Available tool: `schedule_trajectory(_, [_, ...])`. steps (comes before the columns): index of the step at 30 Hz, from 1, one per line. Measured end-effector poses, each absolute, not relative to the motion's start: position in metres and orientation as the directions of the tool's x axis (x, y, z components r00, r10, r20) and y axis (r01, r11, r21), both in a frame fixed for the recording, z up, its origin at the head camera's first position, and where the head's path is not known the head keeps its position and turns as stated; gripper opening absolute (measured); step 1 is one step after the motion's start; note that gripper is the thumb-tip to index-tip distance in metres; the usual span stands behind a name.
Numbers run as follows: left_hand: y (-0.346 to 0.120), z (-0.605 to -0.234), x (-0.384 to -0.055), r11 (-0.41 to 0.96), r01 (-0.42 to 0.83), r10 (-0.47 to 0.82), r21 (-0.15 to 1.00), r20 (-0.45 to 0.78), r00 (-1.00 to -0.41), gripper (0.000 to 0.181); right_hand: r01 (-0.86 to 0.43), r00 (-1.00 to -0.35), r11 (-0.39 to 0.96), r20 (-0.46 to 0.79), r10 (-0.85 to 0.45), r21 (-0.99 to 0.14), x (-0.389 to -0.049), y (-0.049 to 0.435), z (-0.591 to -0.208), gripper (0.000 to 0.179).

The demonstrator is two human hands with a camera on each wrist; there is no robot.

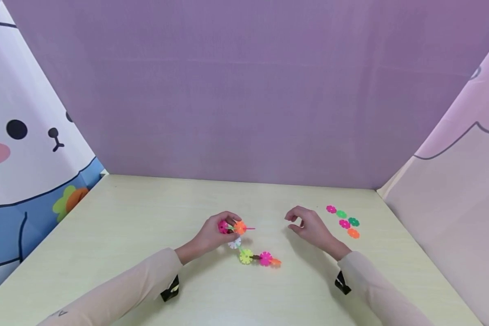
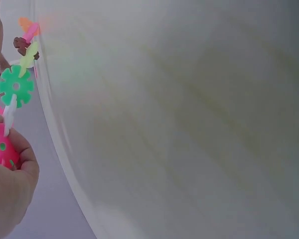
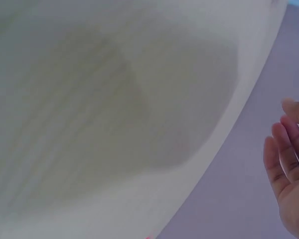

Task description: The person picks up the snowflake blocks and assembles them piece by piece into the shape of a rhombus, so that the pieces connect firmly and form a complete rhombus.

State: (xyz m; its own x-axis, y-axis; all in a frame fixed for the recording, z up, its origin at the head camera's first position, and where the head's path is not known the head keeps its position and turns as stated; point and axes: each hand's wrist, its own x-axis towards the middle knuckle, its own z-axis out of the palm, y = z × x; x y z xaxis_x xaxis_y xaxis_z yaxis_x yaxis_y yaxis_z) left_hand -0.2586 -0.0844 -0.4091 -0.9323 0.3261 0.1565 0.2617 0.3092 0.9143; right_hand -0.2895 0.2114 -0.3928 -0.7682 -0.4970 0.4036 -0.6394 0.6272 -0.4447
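Note:
My left hand [image 1: 213,232] grips a chain of interlocking flower-shaped plastic discs [image 1: 246,256] by its pink and orange end. From the fingers the chain hangs down and bends to the right, with white, yellow, brown, pink and orange pieces. An orange disc [image 1: 240,227] shows at the fingertips, a pink one jutting edge-on to its right. In the left wrist view, thumb and fingers pinch a pink disc [image 2: 2,146], and a green disc [image 2: 16,85] follows along the chain. My right hand [image 1: 311,228] hovers over the table, fingers loosely bent, with nothing in them.
Several loose discs [image 1: 344,224] in pink, green and orange lie flat at the table's right, beyond my right hand. A purple panel [image 1: 244,99] rises behind the pale table [image 1: 146,203]. Printed cloths stand along the left [image 1: 32,136] and right [image 1: 452,203] sides.

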Motion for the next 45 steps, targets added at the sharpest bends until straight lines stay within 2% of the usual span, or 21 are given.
schedule_trajectory(10, [-0.085, -0.408, -0.257, 0.303, 0.267, 0.334, 0.915, 0.16, -0.929, 0.034, -0.531, -0.846, 0.738, 0.32, -0.427, -0.417, -0.299, 0.269, -0.401, 0.02])
schedule_trajectory(17, [-0.085, -0.407, -0.257, 0.309, 0.272, 0.334, 0.911, 0.164, -0.928, 0.034, -0.49, -0.864, 0.791, 0.325, -0.385, -0.365, -0.305, 0.302, -0.407, 0.017])
schedule_trajectory(23, [-0.086, -0.407, -0.256, 0.316, 0.262, 0.33, 0.912, 0.154, -0.931, 0.034, -0.416, -0.902, 0.827, 0.291, -0.32, -0.378, -0.307, 0.324, -0.405, 0.02])
schedule_trajectory(37, [-0.088, -0.406, -0.257, 0.325, 0.273, 0.332, 0.906, 0.161, -0.929, 0.033, -0.308, -0.951, 0.881, 0.138, -0.277, -0.359, -0.312, 0.347, -0.401, 0.027])
schedule_trajectory(45, [-0.087, -0.407, -0.257, 0.334, 0.267, 0.324, 0.904, 0.156, -0.933, 0.033, -0.291, -0.957, 0.893, 0.109, -0.27, -0.344, -0.314, 0.348, -0.403, 0.02])
